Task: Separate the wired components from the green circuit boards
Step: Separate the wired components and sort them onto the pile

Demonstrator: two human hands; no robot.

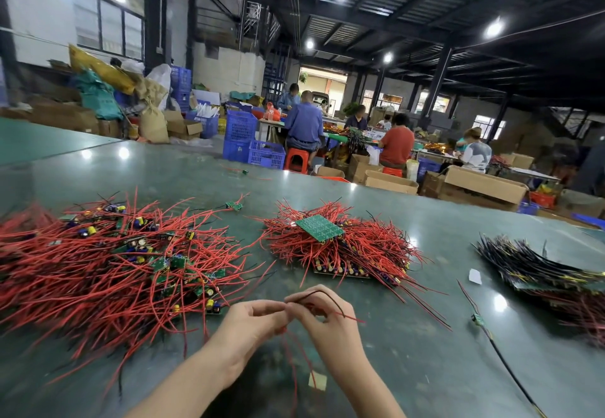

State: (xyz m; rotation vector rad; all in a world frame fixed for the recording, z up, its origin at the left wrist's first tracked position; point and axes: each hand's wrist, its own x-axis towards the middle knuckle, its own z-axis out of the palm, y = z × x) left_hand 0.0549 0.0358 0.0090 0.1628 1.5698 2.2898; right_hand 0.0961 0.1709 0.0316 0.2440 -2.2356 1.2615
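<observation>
My left hand (248, 322) and my right hand (324, 319) meet fingertip to fingertip low in the middle, both pinching a small wired piece with a black wire (322, 293) looping above it and red wires (296, 362) hanging below. The piece itself is hidden between my fingers. To the left spreads a big heap of red-wired small green boards (131, 270). Ahead lies a second red-wired heap (343, 250) with a large green circuit board (320, 227) lying flat on top.
The green table (409, 368) carries a stack of black-wired boards (537, 267) at the right, a lone wired board (478, 319), a stray one (234, 205) further back and paper scraps (317, 381). Beyond the table's edge are cardboard boxes, blue crates and seated people.
</observation>
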